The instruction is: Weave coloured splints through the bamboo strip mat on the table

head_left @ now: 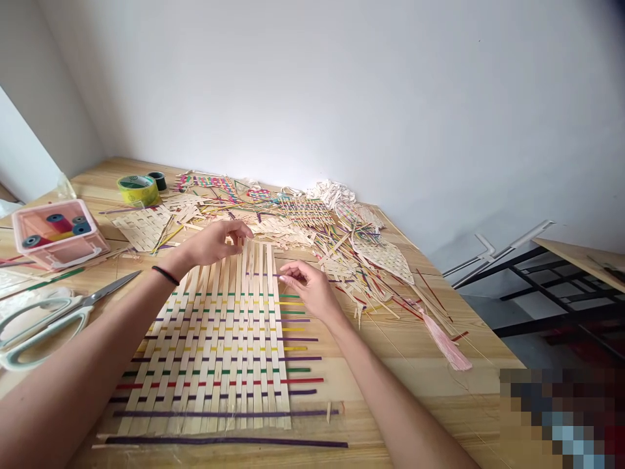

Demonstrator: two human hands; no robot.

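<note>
A mat of pale flat strips, apparently bamboo (224,355), lies before me, crossed by thin purple, yellow, green and red strips. My left hand (219,244), with a black band at the wrist, is closed at the far ends of the pale strips and seems to pinch one; its fingertips are partly hidden. Right of the mat's far part, my right hand (310,290) pinches a thin purple strip (266,275) between thumb and finger. That strip runs leftward among the pale ones. Clear tape covers the mat's near edge, where another purple strip (224,441) lies.
Scissors (88,299) lie open at the left, near a pink box (83,244) of thread spools. Behind stand yellow tape (139,191) and a dark roll (157,180). Loose strips and woven pieces (307,212) cover the back. A pink tassel (446,342) lies at the right.
</note>
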